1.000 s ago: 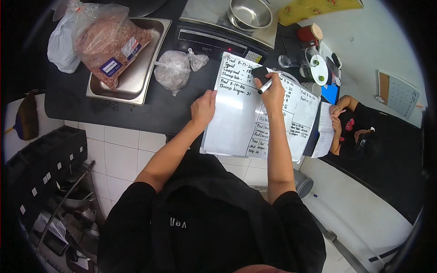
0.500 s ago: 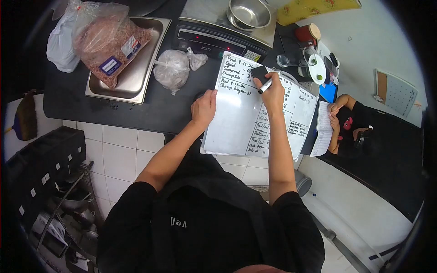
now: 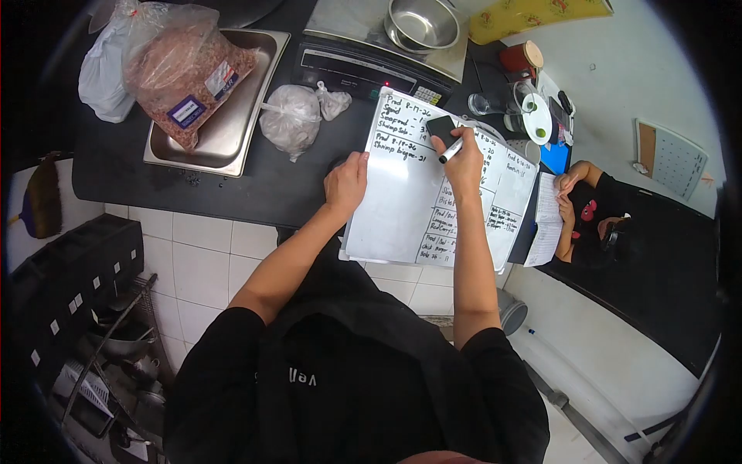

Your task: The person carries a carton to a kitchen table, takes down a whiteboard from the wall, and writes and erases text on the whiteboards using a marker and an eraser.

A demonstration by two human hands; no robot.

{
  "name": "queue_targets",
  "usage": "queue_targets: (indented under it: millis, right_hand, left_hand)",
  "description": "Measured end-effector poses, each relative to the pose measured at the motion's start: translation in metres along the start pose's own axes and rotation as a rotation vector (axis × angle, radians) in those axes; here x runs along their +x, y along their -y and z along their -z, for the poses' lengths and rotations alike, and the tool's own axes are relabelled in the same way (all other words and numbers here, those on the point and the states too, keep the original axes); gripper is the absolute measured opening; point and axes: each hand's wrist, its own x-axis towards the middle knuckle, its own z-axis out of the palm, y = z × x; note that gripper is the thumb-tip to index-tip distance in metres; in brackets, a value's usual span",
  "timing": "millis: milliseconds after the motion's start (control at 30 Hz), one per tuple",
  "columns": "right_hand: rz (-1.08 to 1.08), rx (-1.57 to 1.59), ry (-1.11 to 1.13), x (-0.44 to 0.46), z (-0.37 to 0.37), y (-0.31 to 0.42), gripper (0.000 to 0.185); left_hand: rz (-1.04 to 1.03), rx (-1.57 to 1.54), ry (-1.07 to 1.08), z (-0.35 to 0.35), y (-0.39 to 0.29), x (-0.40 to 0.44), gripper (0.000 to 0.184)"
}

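Note:
A whiteboard (image 3: pixel 394 209) covered in handwritten black lists leans over the counter's front edge. My left hand (image 3: pixel 346 184) grips its left edge, fingers curled at the rim. In my right hand (image 3: pixel 465 166) is a white marker (image 3: pixel 450 150) with a black end, held over the upper middle of the board. Just above those fingers, against the board, is a small black rectangular object (image 3: pixel 441 125); whether I hold it too is unclear. The lowest entry in the left column reads like "Shrimp bisque - 21".
Behind the board stands a scale (image 3: pixel 340 71) bearing a steel bowl (image 3: pixel 422 25). Leftward are tied plastic bags (image 3: pixel 291 120) and a metal tray (image 3: pixel 239 139) under a bag of ground meat (image 3: pixel 185 77). At right, another person's hands (image 3: pixel 568 189) rest on a written sheet (image 3: pixel 546 224).
My right hand and the marker have shifted very slightly; my left hand stays at the board's edge. One red light on the scale's left side no longer shows.

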Motion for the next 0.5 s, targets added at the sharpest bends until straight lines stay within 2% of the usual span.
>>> queue_targets:
  millis: [500]
  right_hand:
    - [0.01, 0.007, -0.035, 0.0044, -0.0038, 0.0046, 0.04]
  left_hand:
    - [0.0, 0.064, 0.055, 0.0035, -0.0039, 0.0013, 0.034]
